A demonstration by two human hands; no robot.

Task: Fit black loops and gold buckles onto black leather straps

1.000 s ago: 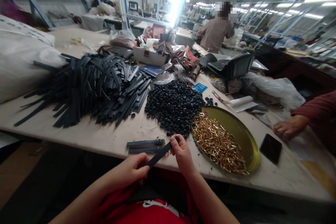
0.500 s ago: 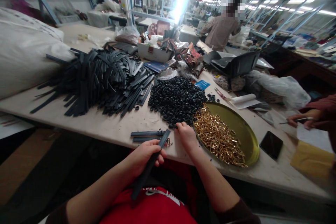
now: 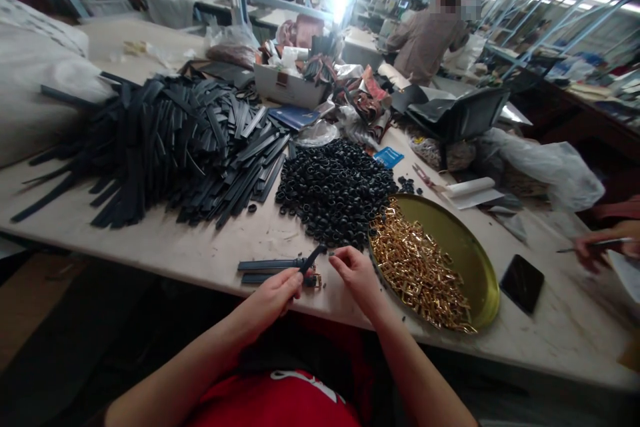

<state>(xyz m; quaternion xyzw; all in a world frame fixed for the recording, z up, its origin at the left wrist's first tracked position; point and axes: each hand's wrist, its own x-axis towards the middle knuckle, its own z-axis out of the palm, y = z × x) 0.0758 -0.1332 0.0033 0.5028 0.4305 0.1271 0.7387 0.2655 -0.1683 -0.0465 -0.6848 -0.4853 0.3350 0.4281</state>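
Observation:
My left hand [image 3: 281, 295] is closed round a dark strap [image 3: 314, 257], whose end sticks out past the thumb toward my right hand. My right hand [image 3: 357, 275] has thumb and forefinger pinched together close to that end; whatever they hold is too small to make out. Just in front of its fingers lies a heap of small black loops [image 3: 335, 190]. Two finished-looking straps [image 3: 267, 265] lie side by side on the table beyond my left hand, with a gold buckle [image 3: 318, 280] at their right end.
A large pile of dark straps [image 3: 185, 140] covers the table's left. Gold buckles [image 3: 420, 267] fill part of a round brass-coloured tray [image 3: 483, 280] at right. Beyond it lie a phone [image 3: 522, 283] and another person's hand [image 3: 600, 247] with a pen. A scrap-filled box [image 3: 290, 87] stands behind.
My right hand has drawn back from the loop heap toward the strap end. The strap in my left hand has turned, and its long tail over my lap no longer shows.

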